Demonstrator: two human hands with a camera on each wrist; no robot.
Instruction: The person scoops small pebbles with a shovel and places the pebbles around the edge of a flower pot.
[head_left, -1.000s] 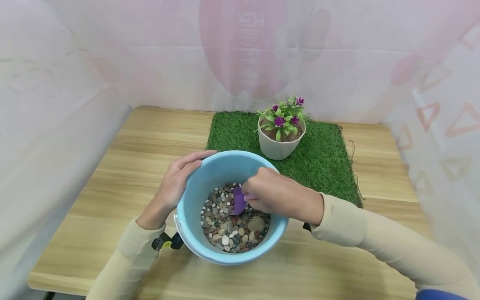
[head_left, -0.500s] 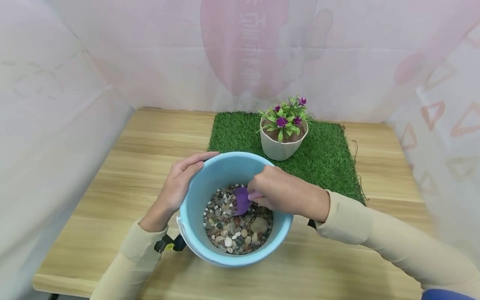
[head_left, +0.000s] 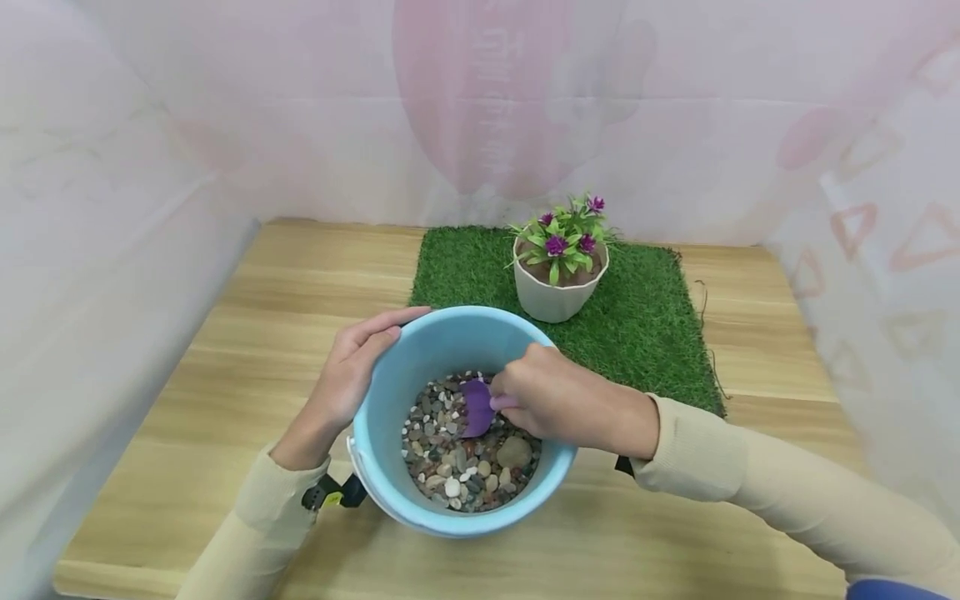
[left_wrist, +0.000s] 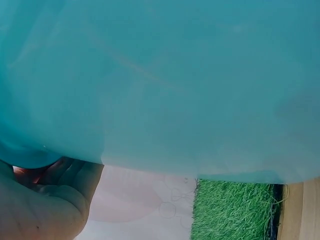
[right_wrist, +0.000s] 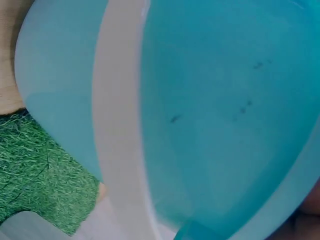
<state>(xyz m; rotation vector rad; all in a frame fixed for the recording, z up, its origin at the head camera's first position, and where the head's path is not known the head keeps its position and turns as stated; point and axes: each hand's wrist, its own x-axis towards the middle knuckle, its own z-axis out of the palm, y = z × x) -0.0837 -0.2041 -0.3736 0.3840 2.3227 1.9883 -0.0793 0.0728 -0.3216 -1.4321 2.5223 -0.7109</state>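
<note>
A light blue bucket (head_left: 375, 467) with a layer of mixed pebbles (head_left: 450, 458) in it stands on the wooden table. My left hand (head_left: 347, 375) holds its left rim, with the thumb at the rim and the fingers along the outside. My right hand (head_left: 558, 392) reaches over the right rim and grips the pink handle of a small purple shovel (head_left: 477, 410). The shovel's blade dips into the pebbles, its front edge partly hidden among them. Bucket wall (left_wrist: 165, 90) fills most of the left wrist view. In the right wrist view, the bucket rim (right_wrist: 117, 100) hides the shovel.
Behind the bucket lies a green artificial turf mat (head_left: 645, 333). On it stands a white pot (head_left: 553, 302) with purple flowers. The bucket's white handle (head_left: 360, 467) hangs down at its left side. Printed cloth walls (head_left: 322, 142) close off the back and sides.
My right hand has shifted slightly to the right relative to the bucket, so more of the shovel's blade and handle shows. The left hand stays on the rim. The head view sways a little.
</note>
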